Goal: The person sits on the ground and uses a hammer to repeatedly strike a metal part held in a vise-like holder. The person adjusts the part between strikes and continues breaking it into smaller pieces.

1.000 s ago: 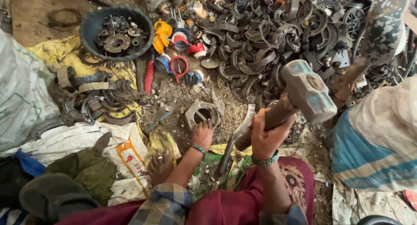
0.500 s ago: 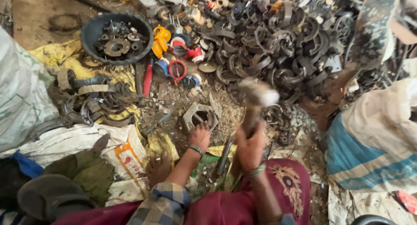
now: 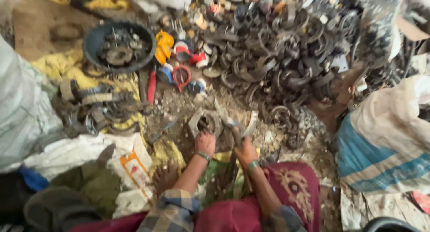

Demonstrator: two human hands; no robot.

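Left hand (image 3: 205, 142) pins the metal bracket (image 3: 205, 123) on the ground, grip on its 6 o'clock edge. Right hand (image 3: 245, 152) is wrapped around the hammer (image 3: 233, 124) handle. Bracket looks heavy, stiff and sharp-edged; best held by the outer rim.

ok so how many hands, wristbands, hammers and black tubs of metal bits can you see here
hands: 2, left hand and right hand
wristbands: 2, green, one on each wrist
hammers: 1, the blurred hammer in the right hand
black tubs: 1, the black tub at upper left
total: 6
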